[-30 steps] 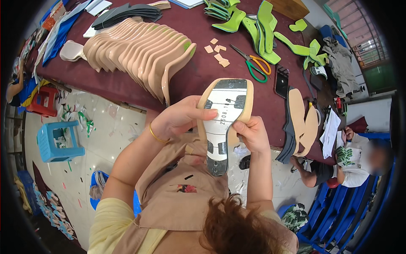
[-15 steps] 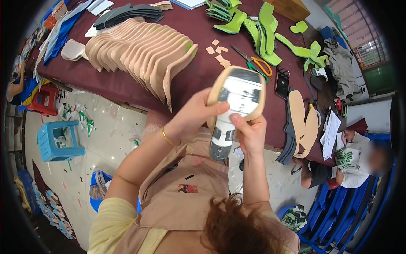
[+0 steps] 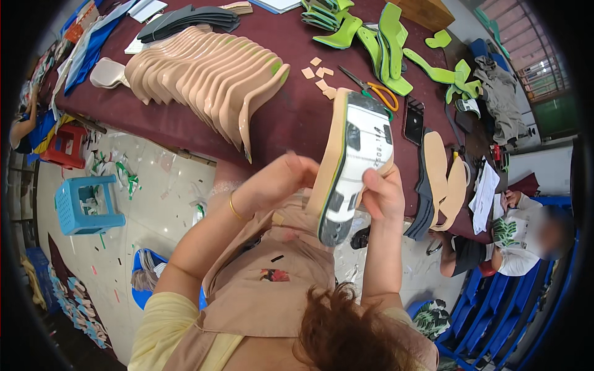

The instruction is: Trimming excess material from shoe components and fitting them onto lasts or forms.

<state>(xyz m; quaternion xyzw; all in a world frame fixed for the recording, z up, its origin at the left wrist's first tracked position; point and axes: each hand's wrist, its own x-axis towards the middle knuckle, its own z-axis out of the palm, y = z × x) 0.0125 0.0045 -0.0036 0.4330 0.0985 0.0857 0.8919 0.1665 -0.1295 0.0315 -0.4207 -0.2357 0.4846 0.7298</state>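
Note:
A shoe insole (image 3: 361, 159) with a beige edge and a white-and-black patterned underside is tilted in front of me, over the table's near edge. My right hand (image 3: 385, 193) grips its right side, thumb pressed on the patterned face. On the other side my left hand (image 3: 283, 179) is curled against the beige edge, its fingertips partly hidden behind the insole. Left of my hands, a long row of glossy beige insoles (image 3: 204, 80) stands nested together on the table. Small beige pieces (image 3: 322, 77) and orange-handled scissors (image 3: 377, 93) lie just beyond the held insole.
The table (image 3: 297, 117) has a dark red cover. Green insole parts (image 3: 390, 49), a phone (image 3: 413, 117), flat beige soles (image 3: 442, 179) and dark grey sheets (image 3: 185, 21) lie on it. A blue stool (image 3: 86, 204) stands at left; another person (image 3: 516, 235) sits at right.
The insole has turned so its beige side edge now shows, and it has shifted slightly right. My left thumb has come off the patterned face; my right hand moved right with it.

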